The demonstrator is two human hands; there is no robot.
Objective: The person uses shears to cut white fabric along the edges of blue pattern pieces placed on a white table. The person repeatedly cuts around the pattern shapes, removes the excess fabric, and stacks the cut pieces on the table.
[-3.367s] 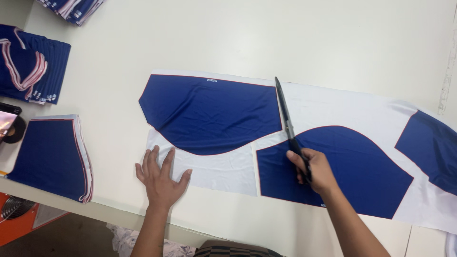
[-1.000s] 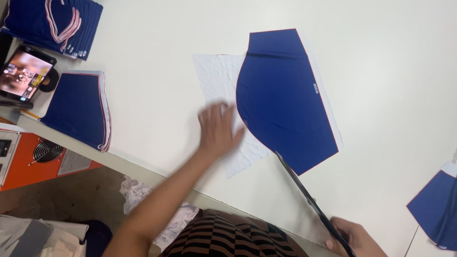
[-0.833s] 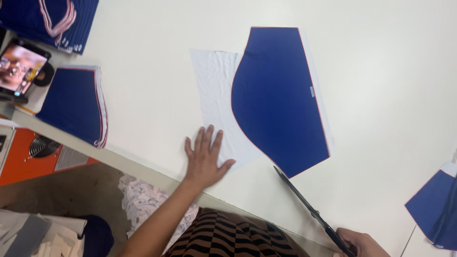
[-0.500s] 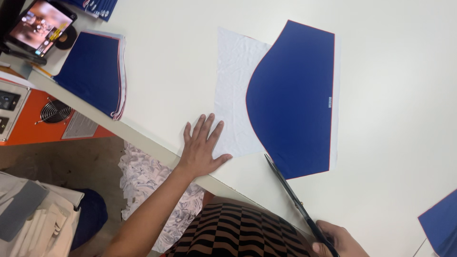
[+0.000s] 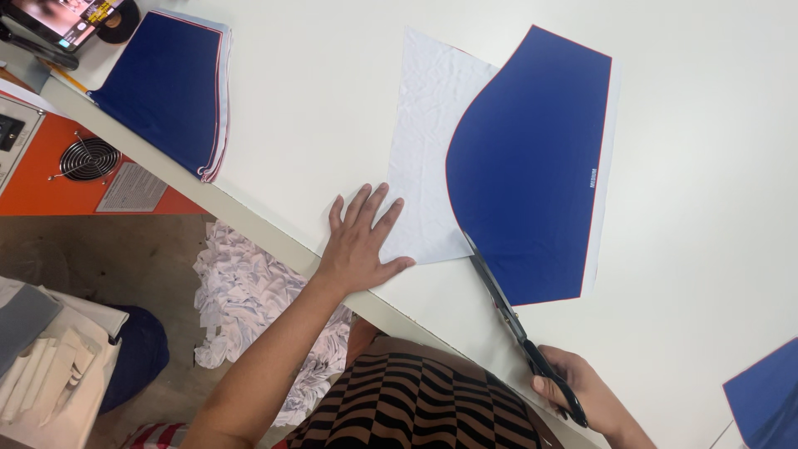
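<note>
1. Compared with half a second back: fabric panel (image 5: 499,166) sits in much the same pose on the table (image 5: 706,125), blue shape to the right, white margin to the left; view closer and shifted a little.
2. Compared with a second back: left hand (image 5: 362,241) no longer up on the middle of the panel; now down at the near white corner, close to the table edge.
3. Scissors (image 5: 519,328) now with tip touching the panel's near edge, right where the blue curve meets the white margin; a moment back, tip just short of the cloth.
4. Judgement: repositioning of the panel appears finished; blades lined up with the curved boundary between blue and white.
5. Left hand: flat, palm down, fingers spread well apart, pressing the white corner to the table. Nothing gripped.
6. Right hand (image 5: 582,391): closed around the black scissor handles, low in the view near the table edge. Blades look nearly together; exact gap not clear.
7. Surroundings: stack of blue pieces (image 5: 166,83) at far left on the table, well apart from the panel; another blue piece (image 5: 769,395) at lower right; white scraps (image 5: 249,308) heaped on the floor below the table edge; orange machine (image 5: 66,158) beside them.
</note>
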